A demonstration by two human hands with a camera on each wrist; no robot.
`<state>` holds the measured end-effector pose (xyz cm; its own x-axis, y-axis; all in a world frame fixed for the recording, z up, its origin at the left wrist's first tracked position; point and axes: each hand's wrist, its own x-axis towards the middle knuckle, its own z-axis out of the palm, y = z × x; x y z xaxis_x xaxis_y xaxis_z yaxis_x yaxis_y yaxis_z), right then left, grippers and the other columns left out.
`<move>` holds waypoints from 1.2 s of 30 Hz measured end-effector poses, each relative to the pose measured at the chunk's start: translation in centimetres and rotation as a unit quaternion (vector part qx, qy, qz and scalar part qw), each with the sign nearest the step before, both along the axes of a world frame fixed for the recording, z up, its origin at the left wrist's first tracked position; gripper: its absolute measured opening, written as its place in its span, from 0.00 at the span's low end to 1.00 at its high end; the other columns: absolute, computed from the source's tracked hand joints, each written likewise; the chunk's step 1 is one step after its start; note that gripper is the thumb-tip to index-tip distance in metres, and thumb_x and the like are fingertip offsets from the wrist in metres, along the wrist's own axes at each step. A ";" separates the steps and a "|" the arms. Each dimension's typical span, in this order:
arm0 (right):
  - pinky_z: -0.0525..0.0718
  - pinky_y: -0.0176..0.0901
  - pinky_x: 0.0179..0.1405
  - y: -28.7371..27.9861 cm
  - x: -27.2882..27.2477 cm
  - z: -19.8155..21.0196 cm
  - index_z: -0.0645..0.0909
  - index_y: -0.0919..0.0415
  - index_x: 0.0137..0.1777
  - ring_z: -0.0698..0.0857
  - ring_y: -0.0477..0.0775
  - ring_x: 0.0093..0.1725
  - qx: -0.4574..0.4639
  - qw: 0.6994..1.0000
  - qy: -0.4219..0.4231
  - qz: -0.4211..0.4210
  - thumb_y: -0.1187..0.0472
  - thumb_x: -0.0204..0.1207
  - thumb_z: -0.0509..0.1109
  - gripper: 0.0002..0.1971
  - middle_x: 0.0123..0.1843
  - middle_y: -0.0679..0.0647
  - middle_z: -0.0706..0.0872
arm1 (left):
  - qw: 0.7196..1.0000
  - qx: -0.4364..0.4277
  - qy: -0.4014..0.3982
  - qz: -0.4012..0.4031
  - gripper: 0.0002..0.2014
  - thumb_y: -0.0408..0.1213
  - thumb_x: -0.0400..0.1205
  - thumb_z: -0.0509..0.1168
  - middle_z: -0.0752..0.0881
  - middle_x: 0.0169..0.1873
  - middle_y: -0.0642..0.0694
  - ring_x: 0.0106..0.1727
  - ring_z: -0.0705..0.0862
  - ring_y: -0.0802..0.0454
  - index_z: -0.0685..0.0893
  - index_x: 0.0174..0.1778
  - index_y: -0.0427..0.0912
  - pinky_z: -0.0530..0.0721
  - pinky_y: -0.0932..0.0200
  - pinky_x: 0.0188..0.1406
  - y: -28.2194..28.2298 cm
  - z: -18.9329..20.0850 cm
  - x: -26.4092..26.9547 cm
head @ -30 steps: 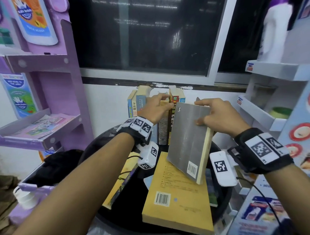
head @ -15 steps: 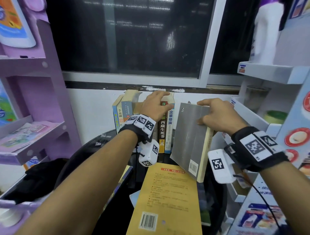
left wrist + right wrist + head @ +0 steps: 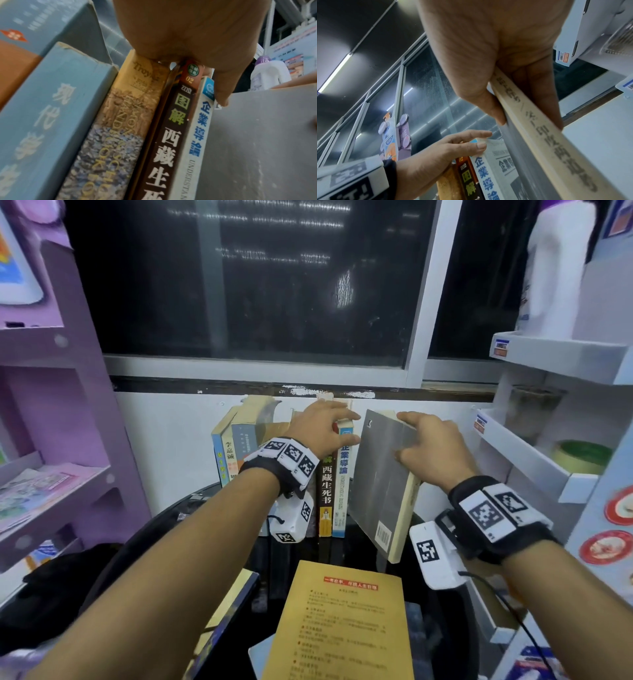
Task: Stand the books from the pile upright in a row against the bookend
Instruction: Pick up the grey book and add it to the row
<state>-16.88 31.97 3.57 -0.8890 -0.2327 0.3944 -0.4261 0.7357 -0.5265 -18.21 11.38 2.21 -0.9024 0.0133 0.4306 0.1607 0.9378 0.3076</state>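
Several books stand upright in a row at the back of the black round table [image 3: 191, 501]; the rightmost is a white-and-blue book [image 3: 342, 484] [image 3: 200, 128]. My left hand [image 3: 322, 426] [image 3: 197, 33] [image 3: 453, 146] rests on the row's tops, fingers fairly straight, thumb against the white-and-blue book. My right hand [image 3: 424, 440] [image 3: 496, 54] grips the top of a grey book [image 3: 380, 484] [image 3: 257, 142] [image 3: 556, 142], thumb on the cover, fingers behind. It hangs slightly tilted, just right of the row. A yellow book [image 3: 346, 628] lies flat in front on the pile. I see no bookend.
A purple shelf unit [image 3: 51, 474] stands at the left, a white shelf unit [image 3: 534, 460] at the right with a green-topped roll [image 3: 582, 457] on it. Behind the row are a white wall and a dark window. More flat books lie under and beside the yellow one.
My right hand has carried the grey book back and closer to the row's right end, standing it more upright. The left hand has stayed on the books' tops.
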 end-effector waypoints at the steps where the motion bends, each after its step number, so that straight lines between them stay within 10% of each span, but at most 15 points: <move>1: 0.83 0.46 0.56 -0.3 -0.2 -0.2 0.74 0.51 0.76 0.84 0.62 0.57 0.001 1.000 0.003 0.000 0.66 0.73 0.70 0.30 0.63 0.60 0.85 | 1.000 -0.004 -0.001 -0.008 0.26 0.56 0.77 0.69 0.74 0.75 0.51 0.76 0.68 0.49 0.78 0.72 0.57 0.67 0.39 0.75 -0.2 0.1 -0.1; 22: 0.84 0.47 0.56 -6.9 -4.8 -5.0 0.72 0.49 0.77 0.85 0.58 0.59 -0.036 0.997 0.023 0.061 0.58 0.79 0.70 0.26 0.63 0.58 0.86 | 0.999 0.017 0.006 -0.031 0.27 0.57 0.76 0.70 0.66 0.81 0.53 0.81 0.64 0.50 0.76 0.71 0.60 0.68 0.41 0.76 -2.3 -0.5 -0.2; 30: 0.92 0.48 0.43 -4.7 -5.1 -4.6 0.62 0.41 0.80 0.90 0.51 0.50 -0.032 0.975 -0.131 0.177 0.65 0.70 0.78 0.43 0.57 0.52 0.86 | 0.999 0.020 0.008 -0.027 0.27 0.57 0.75 0.71 0.65 0.81 0.53 0.81 0.64 0.51 0.76 0.71 0.59 0.68 0.43 0.76 -2.1 -0.4 0.0; 36: 0.91 0.45 0.42 -4.3 -5.1 -4.6 0.53 0.38 0.76 0.91 0.51 0.47 0.002 0.963 -0.150 0.223 0.72 0.62 0.83 0.53 0.71 0.53 0.79 | 0.999 0.024 0.001 -0.022 0.27 0.57 0.75 0.71 0.65 0.81 0.54 0.81 0.63 0.51 0.76 0.71 0.60 0.68 0.40 0.76 -2.0 -0.4 0.1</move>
<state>-22.02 27.68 -1.06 -0.7740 -0.6190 0.1330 -0.5289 0.5167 -0.6733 -18.10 9.37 1.77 -0.9003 0.0327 0.4341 0.2025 0.9141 0.3513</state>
